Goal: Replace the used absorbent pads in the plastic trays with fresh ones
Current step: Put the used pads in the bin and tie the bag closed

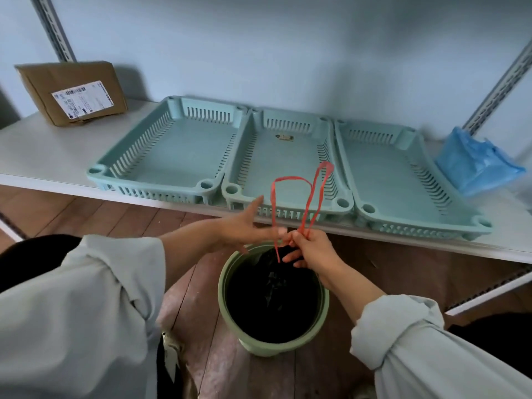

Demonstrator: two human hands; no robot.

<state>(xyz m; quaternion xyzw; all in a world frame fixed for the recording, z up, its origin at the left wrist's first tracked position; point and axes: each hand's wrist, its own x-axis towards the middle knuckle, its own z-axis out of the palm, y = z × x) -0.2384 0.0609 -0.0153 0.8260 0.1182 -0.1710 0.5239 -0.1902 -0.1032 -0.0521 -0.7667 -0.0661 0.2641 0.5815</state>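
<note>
Three pale green slotted plastic trays stand side by side on a white shelf: the left tray (169,151), the middle tray (283,165) and the right tray (397,180). No pad shows in any of them. Below the shelf stands a green bin (230,292) lined with a black bag (273,298). My right hand (312,250) pinches the bag's red drawstring loops (308,197) above the bin. My left hand (244,226) is beside it with straight fingers, its fingertips near the strings.
A cardboard parcel (73,92) with a label sits at the shelf's far left. A blue plastic package (475,162) lies right of the trays. Metal shelf uprights (501,84) rise at both sides. The floor is wooden boards (100,214).
</note>
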